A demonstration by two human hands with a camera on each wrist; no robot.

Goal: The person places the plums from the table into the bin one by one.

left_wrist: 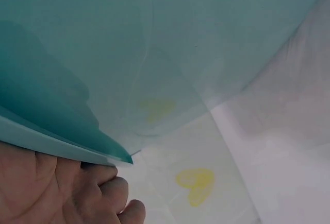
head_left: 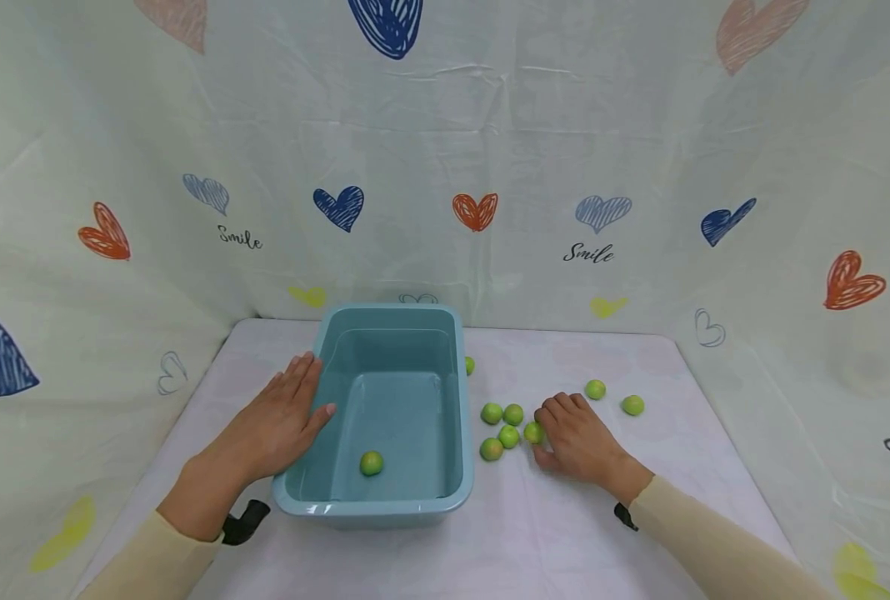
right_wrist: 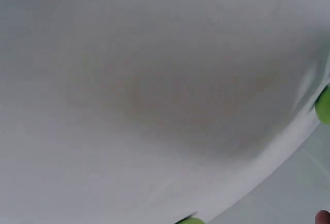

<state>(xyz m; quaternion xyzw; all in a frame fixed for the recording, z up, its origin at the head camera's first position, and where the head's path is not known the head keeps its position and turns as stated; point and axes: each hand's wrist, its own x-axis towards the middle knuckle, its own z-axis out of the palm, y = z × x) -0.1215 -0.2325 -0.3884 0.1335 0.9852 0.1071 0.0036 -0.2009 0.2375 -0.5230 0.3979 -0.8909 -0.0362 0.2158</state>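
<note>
A light blue plastic basin (head_left: 466, 400) stands on the table. My left hand (head_left: 283, 417) rests along its left rim in the head view, fingers straight and thumb over the edge. In the left wrist view the fingers (left_wrist: 108, 188) lie below the rim. One small round green fruit (head_left: 372, 463) lies inside, near the basin's front. To the right of the basin, my right hand (head_left: 580, 442) pinches another green fruit (head_left: 532, 432) between thumb and fingers, low at the table. Several more green fruits (head_left: 492, 449) lie between that hand and the basin.
Two green fruits, one nearer (head_left: 595, 389) and one farther right (head_left: 632, 405), lie beyond my right hand. Another fruit (head_left: 470, 365) is partly hidden behind the basin's right wall. A white cloth (head_left: 535, 533) covers the table. A heart-printed curtain (head_left: 527, 125) hangs behind and at both sides.
</note>
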